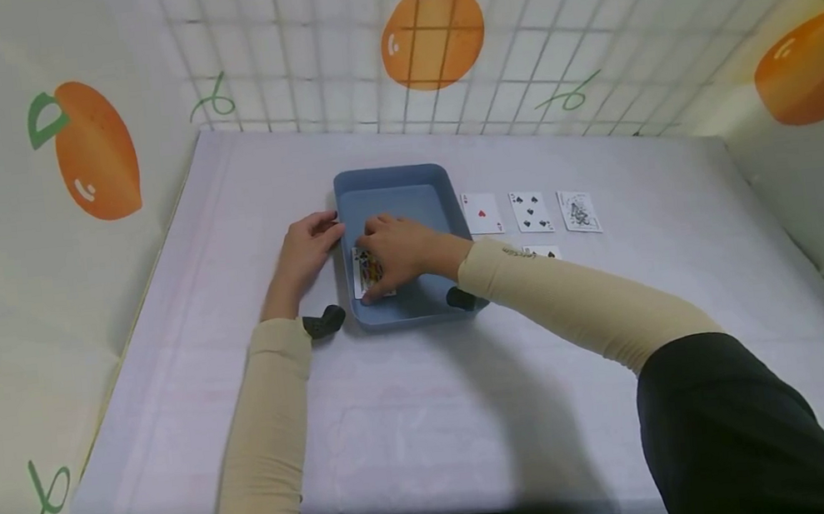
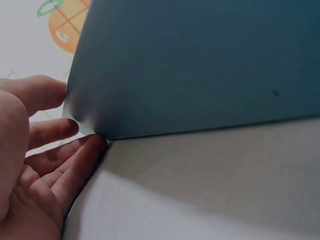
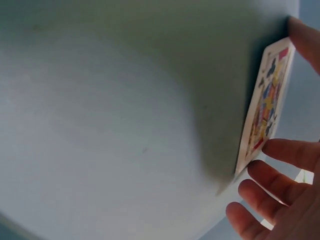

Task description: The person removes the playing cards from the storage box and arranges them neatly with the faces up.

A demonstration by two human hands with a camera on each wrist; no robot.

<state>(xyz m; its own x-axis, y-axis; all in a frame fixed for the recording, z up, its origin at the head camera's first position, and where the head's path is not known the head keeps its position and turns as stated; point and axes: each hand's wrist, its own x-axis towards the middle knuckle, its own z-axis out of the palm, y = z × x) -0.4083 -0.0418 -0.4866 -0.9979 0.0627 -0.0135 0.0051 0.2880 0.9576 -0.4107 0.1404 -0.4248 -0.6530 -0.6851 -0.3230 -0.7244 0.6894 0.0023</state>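
Note:
A blue-grey rectangular tray lies on the table. In it, near the left wall, a face-up playing card with a court figure lies under my right hand. The right wrist view shows the thumb at one short end of the card and fingertips at the other, pinching it lengthwise. My left hand is beside the tray's left side, its loosely bent fingers touching the outer wall near a corner.
Right of the tray a row of face-up cards holds a red ace of hearts, a black spot card and a joker. Another card shows partly above the right sleeve. A white wire grid stands behind the table.

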